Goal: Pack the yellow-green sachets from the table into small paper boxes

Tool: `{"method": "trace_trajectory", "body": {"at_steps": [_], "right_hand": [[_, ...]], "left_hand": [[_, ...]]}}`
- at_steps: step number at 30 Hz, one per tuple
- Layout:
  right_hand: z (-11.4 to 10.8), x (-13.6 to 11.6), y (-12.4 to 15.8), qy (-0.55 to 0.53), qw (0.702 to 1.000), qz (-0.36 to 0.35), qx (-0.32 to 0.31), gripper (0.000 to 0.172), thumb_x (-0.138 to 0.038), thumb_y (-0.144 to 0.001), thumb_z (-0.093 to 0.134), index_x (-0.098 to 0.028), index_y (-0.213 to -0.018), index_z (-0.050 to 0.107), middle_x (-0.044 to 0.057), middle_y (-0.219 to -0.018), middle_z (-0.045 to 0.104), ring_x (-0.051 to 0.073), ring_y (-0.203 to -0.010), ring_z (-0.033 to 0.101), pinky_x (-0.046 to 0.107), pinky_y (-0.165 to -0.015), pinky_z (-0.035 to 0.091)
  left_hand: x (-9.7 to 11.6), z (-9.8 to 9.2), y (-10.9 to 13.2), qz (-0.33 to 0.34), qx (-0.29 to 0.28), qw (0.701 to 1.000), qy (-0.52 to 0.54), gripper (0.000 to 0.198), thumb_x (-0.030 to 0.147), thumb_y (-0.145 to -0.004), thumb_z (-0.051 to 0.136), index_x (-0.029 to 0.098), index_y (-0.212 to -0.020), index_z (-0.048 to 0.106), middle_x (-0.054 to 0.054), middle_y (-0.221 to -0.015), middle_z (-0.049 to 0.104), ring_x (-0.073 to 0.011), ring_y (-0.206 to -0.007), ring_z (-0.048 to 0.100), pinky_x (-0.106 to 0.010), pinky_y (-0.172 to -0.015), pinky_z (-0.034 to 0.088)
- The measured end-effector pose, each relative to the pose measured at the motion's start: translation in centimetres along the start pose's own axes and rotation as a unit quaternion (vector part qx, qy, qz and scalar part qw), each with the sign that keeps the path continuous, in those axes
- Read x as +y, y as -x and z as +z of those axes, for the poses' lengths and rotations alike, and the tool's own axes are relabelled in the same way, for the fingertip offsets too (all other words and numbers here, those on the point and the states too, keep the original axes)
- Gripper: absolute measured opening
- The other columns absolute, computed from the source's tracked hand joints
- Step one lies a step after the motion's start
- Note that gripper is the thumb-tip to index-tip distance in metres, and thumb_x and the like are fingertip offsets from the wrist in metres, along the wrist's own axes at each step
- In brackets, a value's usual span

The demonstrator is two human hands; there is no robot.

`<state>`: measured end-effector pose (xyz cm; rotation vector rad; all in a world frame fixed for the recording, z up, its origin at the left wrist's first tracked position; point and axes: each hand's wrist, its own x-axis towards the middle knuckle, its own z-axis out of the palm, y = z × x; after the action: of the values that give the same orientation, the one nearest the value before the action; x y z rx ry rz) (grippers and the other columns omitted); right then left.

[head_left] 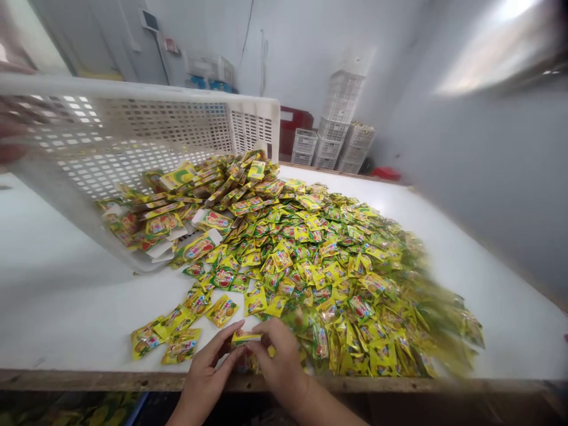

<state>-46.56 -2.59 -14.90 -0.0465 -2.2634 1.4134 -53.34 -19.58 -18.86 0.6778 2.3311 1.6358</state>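
My left hand [209, 362] and my right hand [281, 362] meet over the table's front edge, both closed on a small yellow carton [247, 336]. Fingers and thumbs press it from both sides and cover its ends. Partly hidden below it is another printed surface, too covered to make out. Just beyond my hands lie yellow sachets [222, 310]. A large heap of yellow and green sachets [310, 260] spreads to the right. Small cartons [210, 220], some with white flaps showing, spill from a tipped white crate [255, 106].
The white table [89, 331] has a wooden front edge [102, 378]. A blurred hand [12, 139] shows at the crate's left side. Stacked crates [332, 121] and a red object [386, 173] stand past the table. Below the edge at left, a blue-rimmed container [135, 408] shows.
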Motion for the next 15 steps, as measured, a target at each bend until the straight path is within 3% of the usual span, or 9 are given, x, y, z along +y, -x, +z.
{"method": "trace_trajectory", "body": {"at_steps": [3, 9, 13, 15], "right_hand": [[0.4, 0.5, 0.0, -0.025, 1.000, 0.011, 0.010, 0.014, -0.014, -0.084, 0.065, -0.021, -0.095, 0.062, 0.002, -0.087, 0.061, 0.015, -0.074, 0.057, 0.025, -0.068, 0.047], [0.2, 0.7, 0.6, -0.035, 0.999, -0.030, -0.020, 0.017, -0.013, -0.090, 0.056, -0.023, -0.101, 0.063, 0.006, -0.100, 0.061, 0.019, -0.099, 0.059, 0.031, -0.085, 0.047], [-1.1, 0.7, -0.4, -0.049, 0.996, -0.018, -0.071, 0.014, -0.015, -0.090, 0.057, -0.022, -0.098, 0.065, 0.006, -0.100, 0.062, 0.018, -0.093, 0.060, 0.030, -0.080, 0.048], [-1.7, 1.0, -2.3, -0.049, 0.994, -0.004, -0.094, 0.010, -0.018, -0.091, 0.057, -0.022, -0.092, 0.066, 0.004, -0.090, 0.063, 0.017, -0.084, 0.060, 0.027, -0.074, 0.048]], "left_hand": [[0.9, 0.3, -0.1, -0.034, -0.021, 0.999, 0.014, 0.038, 0.036, -0.089, 0.059, 0.033, -0.127, 0.058, 0.000, -0.131, 0.061, -0.0214, -0.124, 0.055, -0.033, -0.105, 0.045], [1.8, 0.5, -0.2, -0.047, -0.015, 0.998, 0.044, 0.040, 0.034, -0.090, 0.056, 0.031, -0.129, 0.056, -0.003, -0.134, 0.058, -0.0222, -0.125, 0.053, -0.035, -0.107, 0.043], [1.8, 1.0, -0.5, -0.030, -0.039, 0.998, 0.043, 0.030, 0.034, -0.088, 0.059, 0.028, -0.115, 0.069, -0.005, -0.123, 0.067, -0.0243, -0.114, 0.061, -0.034, -0.100, 0.049], [1.6, 0.4, -0.2, -0.045, 0.001, 0.998, 0.044, 0.028, 0.037, -0.086, 0.061, 0.028, -0.110, 0.071, -0.004, -0.119, 0.069, -0.0246, -0.112, 0.062, -0.033, -0.099, 0.050]]}}
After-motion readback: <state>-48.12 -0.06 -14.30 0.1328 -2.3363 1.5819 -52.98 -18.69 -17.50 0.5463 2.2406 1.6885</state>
